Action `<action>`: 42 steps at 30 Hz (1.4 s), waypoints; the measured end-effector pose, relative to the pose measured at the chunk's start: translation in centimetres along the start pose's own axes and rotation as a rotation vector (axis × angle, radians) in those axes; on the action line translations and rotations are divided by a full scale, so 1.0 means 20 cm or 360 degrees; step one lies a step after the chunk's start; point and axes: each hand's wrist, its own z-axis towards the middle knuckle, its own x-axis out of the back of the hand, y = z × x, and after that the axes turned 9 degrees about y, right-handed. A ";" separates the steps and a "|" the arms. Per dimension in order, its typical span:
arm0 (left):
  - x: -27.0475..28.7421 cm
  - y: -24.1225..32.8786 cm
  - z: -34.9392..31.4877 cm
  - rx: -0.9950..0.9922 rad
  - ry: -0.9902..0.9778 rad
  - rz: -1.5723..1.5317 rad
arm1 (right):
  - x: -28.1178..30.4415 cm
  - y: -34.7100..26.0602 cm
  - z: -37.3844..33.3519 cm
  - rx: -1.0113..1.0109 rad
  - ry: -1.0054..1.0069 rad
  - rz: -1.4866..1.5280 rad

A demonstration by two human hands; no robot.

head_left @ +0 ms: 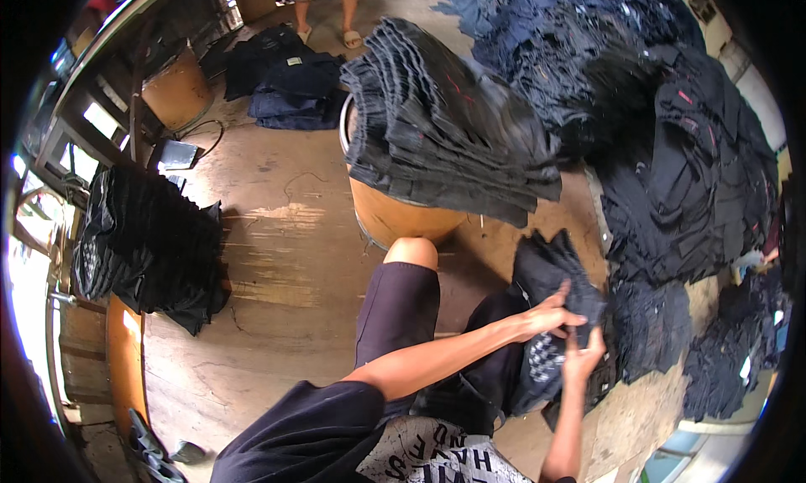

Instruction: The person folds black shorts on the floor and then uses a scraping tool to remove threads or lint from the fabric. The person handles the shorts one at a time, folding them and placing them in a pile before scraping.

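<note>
A small bundle of dark denim pieces [550,263] lies over my right thigh, its layered edges fanned at the far end. My left hand [547,315] reaches across from the left and grips the bundle's near right part between thumb and fingers. Close beside it, my right hand [583,359] is closed on the edge of the same pieces, its fingertips partly hidden. White-patterned cloth [544,357] shows below my left hand. In front of my knees, a thick stack of black denim panels [445,122] rests on a round orange-brown drum [386,210].
Large heaps of dark cloth [579,46] and black garments [688,164] rise at the right. A tall stack of black pieces [155,239] stands at the left. Folded dark cloth [298,88] lies on the wooden floor [277,181]. Another person's legs [348,17] show at the far edge.
</note>
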 end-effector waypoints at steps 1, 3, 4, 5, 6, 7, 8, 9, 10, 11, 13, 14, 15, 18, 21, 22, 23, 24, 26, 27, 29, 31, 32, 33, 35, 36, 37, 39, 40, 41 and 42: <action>-0.03 0.11 0.11 -0.0014 -0.0108 0.0125 | 0.10 -0.01 0.15 -0.0078 -0.0007 -0.0013; -0.15 0.37 0.27 -0.0019 -0.0263 -0.0090 | 0.27 -0.11 0.47 0.0032 0.0023 -0.0366; -0.23 0.51 0.31 -0.0137 -0.0279 -0.0069 | 0.35 -0.20 0.62 0.0242 -0.0009 -0.0271; -0.32 0.67 0.33 -0.0237 -0.0296 -0.0048 | 0.41 -0.32 0.79 0.0407 -0.0003 -0.0221; -0.39 0.84 0.32 -0.0369 -0.0315 -0.0108 | 0.45 -0.46 0.92 0.0471 0.0075 -0.0292; -0.44 1.02 0.30 -0.0451 -0.0272 -0.0110 | 0.47 -0.61 1.05 0.0649 0.0115 -0.0299; -0.48 1.18 0.25 -0.0636 -0.0386 -0.0173 | 0.48 -0.77 1.18 0.0779 0.0166 -0.0427; -0.50 1.34 0.20 -0.0713 -0.0360 -0.0126 | 0.48 -0.92 1.28 0.0886 0.0220 -0.0518; -0.50 1.45 0.13 -0.0940 -0.0422 -0.0154 | 0.45 -1.06 1.36 0.1061 0.0209 -0.0485; -0.46 1.56 0.06 -0.1080 -0.0360 -0.0100 | 0.39 -1.17 1.42 0.1115 0.0291 -0.0452; -0.32 1.70 -0.08 -0.1323 -0.0374 -0.0086 | 0.18 -1.33 1.50 0.1329 0.0389 -0.0349; -0.22 1.76 -0.15 -0.1356 -0.0274 -0.0023 | 0.04 -1.39 1.51 0.1276 0.0370 -0.0227; -0.12 1.80 -0.22 -0.1547 -0.0306 -0.0014 | -0.13 -1.45 1.48 0.1441 0.0350 -0.0066; 0.24 1.77 -0.53 -0.1601 0.0428 0.0229 | -0.61 -1.60 1.27 0.1683 0.0248 0.0049; 0.47 1.60 -0.90 -0.1482 0.2136 0.1951 | -1.11 -1.58 0.88 0.1489 -0.0285 -0.0366; 0.50 1.54 -0.94 -0.1355 0.2372 0.2111 | -1.22 -1.54 0.76 0.1368 -0.0585 -0.0249; 0.51 1.49 -0.97 -0.1341 0.2513 0.2432 | -1.29 -1.48 0.70 0.1392 -0.0455 -0.0203; 0.52 1.46 -0.97 -0.1606 0.2372 0.2453 | -1.30 -1.41 0.74 0.1252 -0.0578 0.0030; 0.51 1.45 -0.87 -0.2133 0.1838 0.2241 | -1.30 -1.30 0.81 0.1262 -0.0528 0.0497; 0.51 1.48 -0.80 -0.2224 0.1738 0.2487 | -1.28 -1.26 0.85 0.1304 -0.0602 0.0465; 0.55 1.53 -0.64 -0.2147 0.1850 0.3327 | -1.20 -1.18 0.88 0.1445 -0.0715 0.0169; 0.64 1.59 -0.55 -0.1206 0.2165 0.3990 | -1.11 -1.00 0.82 0.1301 -0.0586 0.0485; 0.70 1.62 -0.59 -0.1474 0.1990 0.3274 | -1.06 -0.89 0.76 0.1239 -0.0337 0.0645; 0.77 1.63 -0.61 -0.1548 0.2028 0.3213 | -0.98 -0.69 0.70 0.1245 -0.0070 0.0726; 0.90 1.63 -0.65 -0.1817 0.1828 0.3313 | -0.74 -0.13 0.57 0.0772 0.0223 0.0512; 0.95 1.63 -0.65 -0.1826 0.1783 0.3358 | -0.62 0.14 0.44 0.0106 0.0298 0.0705; 0.99 1.63 -0.66 -0.1805 0.1785 0.3361 | -0.44 0.45 0.36 -0.0135 0.0461 0.0356; 1.03 1.63 -0.66 -0.1865 0.1786 0.3368 | -0.04 1.03 0.12 -0.0848 0.0717 -0.0206; 1.05 1.64 -0.65 -0.1944 0.1749 0.3390 | 0.16 1.28 -0.02 -0.0983 0.0824 -0.0579; 1.05 1.65 -0.64 -0.1940 0.1762 0.3408 | 0.31 1.50 -0.13 -0.1206 0.1038 -0.0791; 1.05 1.65 -0.63 -0.1956 0.1744 0.3431 | 0.43 1.70 -0.24 -0.1318 0.1188 -0.0961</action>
